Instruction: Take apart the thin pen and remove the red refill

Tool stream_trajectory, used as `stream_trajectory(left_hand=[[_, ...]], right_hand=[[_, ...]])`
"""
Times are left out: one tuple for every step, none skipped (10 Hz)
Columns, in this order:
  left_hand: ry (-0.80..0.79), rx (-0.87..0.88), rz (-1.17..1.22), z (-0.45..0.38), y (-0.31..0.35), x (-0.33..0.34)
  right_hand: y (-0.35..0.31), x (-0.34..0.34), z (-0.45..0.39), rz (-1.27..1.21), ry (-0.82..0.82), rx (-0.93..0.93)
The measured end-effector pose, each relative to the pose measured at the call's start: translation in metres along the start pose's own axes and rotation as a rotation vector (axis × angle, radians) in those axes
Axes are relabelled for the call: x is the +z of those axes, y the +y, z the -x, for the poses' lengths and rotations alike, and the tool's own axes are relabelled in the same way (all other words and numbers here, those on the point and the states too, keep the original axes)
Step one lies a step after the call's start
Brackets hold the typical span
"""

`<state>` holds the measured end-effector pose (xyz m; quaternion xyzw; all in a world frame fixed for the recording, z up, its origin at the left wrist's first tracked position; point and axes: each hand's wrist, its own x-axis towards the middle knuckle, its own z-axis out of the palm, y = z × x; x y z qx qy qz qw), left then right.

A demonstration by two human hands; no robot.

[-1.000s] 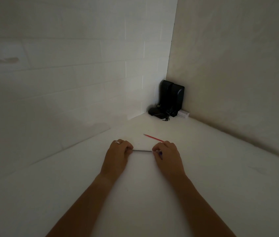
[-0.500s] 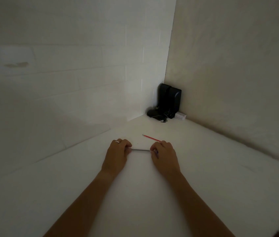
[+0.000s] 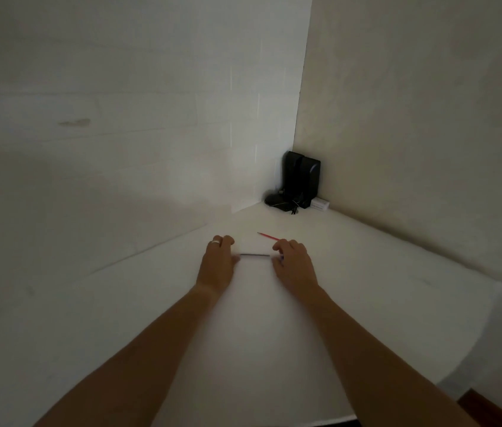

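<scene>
A thin dark pen barrel (image 3: 255, 255) runs level between my two hands, just above the white table (image 3: 274, 334). My left hand (image 3: 217, 261), with a ring on one finger, pinches the pen's left end. The right end is hidden inside the curled fingers of my right hand (image 3: 294, 262). A thin red refill (image 3: 267, 236) lies on the table just beyond my right hand, pointing to the far left, with its near end behind my fingers.
Two black box-shaped devices (image 3: 302, 181) with cables (image 3: 279, 203) stand in the far corner where the walls meet, with a small white box (image 3: 320, 204) beside them. The table's rounded edge (image 3: 474, 349) curves along the right and near side.
The view has tilted slightly, showing more of the table's right edge. Both hands keep the same hold on the pen. The red refill has not moved.
</scene>
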<state>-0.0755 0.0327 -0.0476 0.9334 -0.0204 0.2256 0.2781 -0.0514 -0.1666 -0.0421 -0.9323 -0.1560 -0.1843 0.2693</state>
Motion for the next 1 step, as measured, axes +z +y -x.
stream_trajectory(left_hand=[[0.071,0.034,0.016,0.0085,-0.0024,-0.0057]], right_hand=[[0.0022,-0.0034,0.0037,-0.102,0.063,0.032]])
